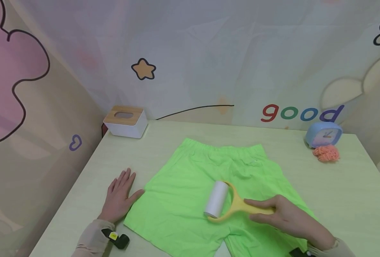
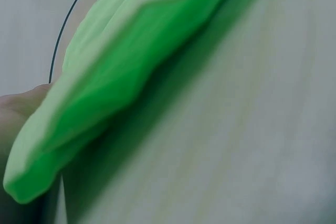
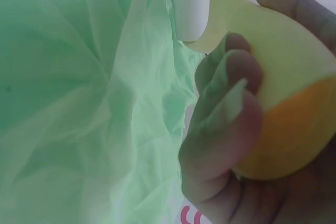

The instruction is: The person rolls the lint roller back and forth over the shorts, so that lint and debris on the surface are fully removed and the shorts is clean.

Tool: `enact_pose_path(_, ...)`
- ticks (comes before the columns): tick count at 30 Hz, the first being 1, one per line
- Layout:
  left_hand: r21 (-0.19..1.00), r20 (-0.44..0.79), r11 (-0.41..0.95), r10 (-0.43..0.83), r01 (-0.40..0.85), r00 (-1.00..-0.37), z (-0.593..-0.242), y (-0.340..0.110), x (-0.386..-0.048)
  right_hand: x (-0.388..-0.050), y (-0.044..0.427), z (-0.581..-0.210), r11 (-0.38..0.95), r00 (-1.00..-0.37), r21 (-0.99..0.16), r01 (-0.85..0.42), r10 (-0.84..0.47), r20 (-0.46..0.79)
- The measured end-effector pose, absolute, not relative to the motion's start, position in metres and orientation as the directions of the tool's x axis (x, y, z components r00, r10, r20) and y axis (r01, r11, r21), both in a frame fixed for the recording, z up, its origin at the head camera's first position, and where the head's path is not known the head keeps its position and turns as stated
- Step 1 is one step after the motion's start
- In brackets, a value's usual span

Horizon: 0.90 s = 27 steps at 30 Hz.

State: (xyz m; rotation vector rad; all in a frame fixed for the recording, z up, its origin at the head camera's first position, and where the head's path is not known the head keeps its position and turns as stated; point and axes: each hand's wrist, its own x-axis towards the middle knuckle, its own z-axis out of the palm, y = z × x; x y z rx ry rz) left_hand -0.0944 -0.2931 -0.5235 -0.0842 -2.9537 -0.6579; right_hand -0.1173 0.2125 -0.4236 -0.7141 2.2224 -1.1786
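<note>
Bright green shorts lie spread on the table, waistband toward the wall. My right hand grips the yellow handle of a lint roller, its white cylinder resting on the middle of the shorts. In the right wrist view, curled fingers wrap round the yellow handle beside the green cloth. My left hand lies flat with fingers spread, its thumb at the left edge of the shorts. The left wrist view shows the green fabric close up, with part of the hand behind it.
A white tissue box with a wooden lid stands at the table's back left. At the back right are a blue clock and a pink-orange bundle in front of it. A printed cloth wall rises behind the table.
</note>
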Motion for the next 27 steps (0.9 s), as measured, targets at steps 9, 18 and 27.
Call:
enact_pose_path(9,0.418,0.13,0.905,0.033,0.085,-0.991,-0.524,-0.294,-0.094,-0.115,0.221,-0.42,0.492,-0.729,-0.85,-0.187,-0.65,-0.216)
enact_pose_path(18,0.418,0.129,0.905,0.032,0.083,-0.991,-0.522,-0.293,-0.093,-0.113,0.225,-0.418,0.494,-0.73,-0.846,-0.199,-0.651,-0.209)
enact_pose_path(27,0.423,0.125,0.902,0.033,0.084,-0.992,-0.522,-0.294,-0.094,-0.111,0.226,-0.413,0.496,-0.729,-0.847,-0.19,-0.649,-0.216)
